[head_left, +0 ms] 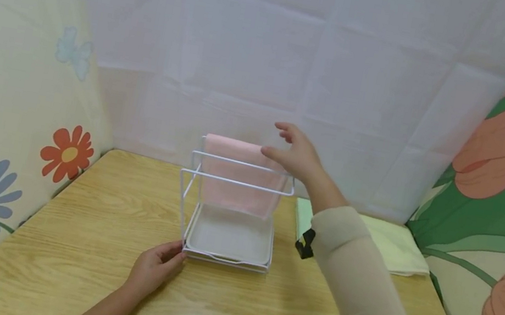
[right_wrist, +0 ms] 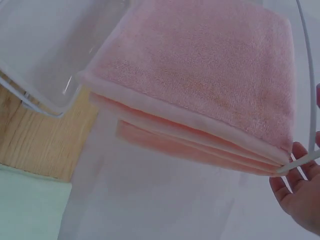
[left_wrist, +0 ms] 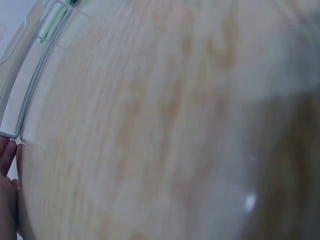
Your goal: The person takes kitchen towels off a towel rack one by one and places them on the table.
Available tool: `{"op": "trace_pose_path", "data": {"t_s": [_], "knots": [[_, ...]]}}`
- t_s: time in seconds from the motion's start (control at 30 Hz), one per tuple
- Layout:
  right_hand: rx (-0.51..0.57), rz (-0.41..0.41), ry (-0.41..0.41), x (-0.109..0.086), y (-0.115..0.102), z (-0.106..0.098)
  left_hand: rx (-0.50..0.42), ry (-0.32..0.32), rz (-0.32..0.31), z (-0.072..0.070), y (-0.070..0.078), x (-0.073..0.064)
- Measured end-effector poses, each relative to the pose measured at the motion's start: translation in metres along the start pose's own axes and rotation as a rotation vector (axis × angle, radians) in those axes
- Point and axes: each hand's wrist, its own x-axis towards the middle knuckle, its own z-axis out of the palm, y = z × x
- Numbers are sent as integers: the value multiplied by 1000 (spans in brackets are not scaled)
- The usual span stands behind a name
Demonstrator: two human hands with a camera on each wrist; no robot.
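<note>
A white wire towel rack [head_left: 238,182] with a pale tray [head_left: 230,234] in its base stands on the wooden table. Over its rearmost bar hangs a folded pink towel [head_left: 239,177], whose stacked layers show in the right wrist view. My left hand [head_left: 156,268] pinches the rack's front left bottom corner between thumb and fingers; only part of that hand shows in the left wrist view. At the towel's upper right corner is my right hand [head_left: 296,156], thumb and fingers spread apart. Its fingers [right_wrist: 295,182] are beside the bar's end in the right wrist view.
To the right of the rack lie a folded mint green towel [head_left: 304,216] and a pale yellow towel [head_left: 393,245], partly behind my right forearm. A white cloth backdrop [head_left: 259,58] rises behind the table [head_left: 124,203]. Flower-printed cloths flank both sides.
</note>
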Motion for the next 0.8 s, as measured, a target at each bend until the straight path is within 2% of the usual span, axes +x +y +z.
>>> {"op": "trace_pose_path", "data": {"t_s": [0.27, 0.47, 0.8], "knots": [[-22, -35, -37, 9, -3, 9, -23, -21, -4, -1, 2, 1], [-51, -55, -58, 14, -8, 16, 1, -7, 8, 0, 3, 0], [-66, -58, -80, 16, -16, 28, 11, -8, -15, 1, 1, 2]]}}
